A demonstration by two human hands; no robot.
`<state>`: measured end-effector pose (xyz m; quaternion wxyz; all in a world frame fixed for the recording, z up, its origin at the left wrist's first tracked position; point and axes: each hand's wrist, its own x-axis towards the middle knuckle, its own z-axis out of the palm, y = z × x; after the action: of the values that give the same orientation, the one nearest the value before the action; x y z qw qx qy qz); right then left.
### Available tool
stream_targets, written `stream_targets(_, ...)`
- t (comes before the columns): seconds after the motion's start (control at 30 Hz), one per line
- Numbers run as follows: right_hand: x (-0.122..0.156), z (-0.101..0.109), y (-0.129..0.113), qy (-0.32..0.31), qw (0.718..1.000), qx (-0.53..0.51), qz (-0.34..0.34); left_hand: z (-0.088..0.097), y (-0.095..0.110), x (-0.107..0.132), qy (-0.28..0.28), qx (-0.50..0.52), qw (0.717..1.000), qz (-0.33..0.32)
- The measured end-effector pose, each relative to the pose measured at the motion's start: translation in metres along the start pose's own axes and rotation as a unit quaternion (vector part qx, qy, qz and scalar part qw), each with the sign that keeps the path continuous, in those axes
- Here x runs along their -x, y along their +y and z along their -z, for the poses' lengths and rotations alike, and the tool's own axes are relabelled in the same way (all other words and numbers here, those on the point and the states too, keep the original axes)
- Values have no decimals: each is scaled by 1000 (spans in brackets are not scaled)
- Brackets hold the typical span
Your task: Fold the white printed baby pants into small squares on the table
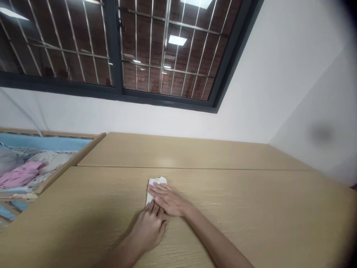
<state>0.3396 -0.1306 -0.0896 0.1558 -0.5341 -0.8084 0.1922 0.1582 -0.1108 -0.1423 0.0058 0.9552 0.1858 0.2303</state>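
A folded white tissue or thin cloth [152, 182] lies flat on the pale wooden tabletop [237, 208], left of the middle. My right hand [170, 201] rests palm down on it, fingers stretched out and pressing on its right part. Close beside it, my left hand [149, 227] touches the near edge of the white piece with its fingertips. Its fingers are slightly bent and its thumb stands apart. The two hands meet at the fingers, and the right hand covers part of the white piece.
A seam crosses the wooden surface toward the wall [240, 119]. At left stands a wooden-railed cot [83, 150] with blue lining, holding pink cloth [23, 174] and pale bedding. A dark-framed window [167, 102] with metal bars is above.
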Motion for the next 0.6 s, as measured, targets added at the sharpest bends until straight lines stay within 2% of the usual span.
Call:
stream_targets(0.17, -8, 0, 22, 25, 998, 47, -37, -3, -4, 1, -22, -29, 999, -8)
stream_targets(0.33, -7, -3, 27, 53, 996, 58, -44, -7, -6, 3, 3, -11, 1000, -7)
stream_targets(0.47, -2, -6, 25, 94, 991, 57, -76, 6, -11, -3, 3, 44, 999, 12)
stream_targets(0.6, 8, -9, 24, 153, 980, 23, -125, 22, -26, -10, -19, 138, 987, 86)
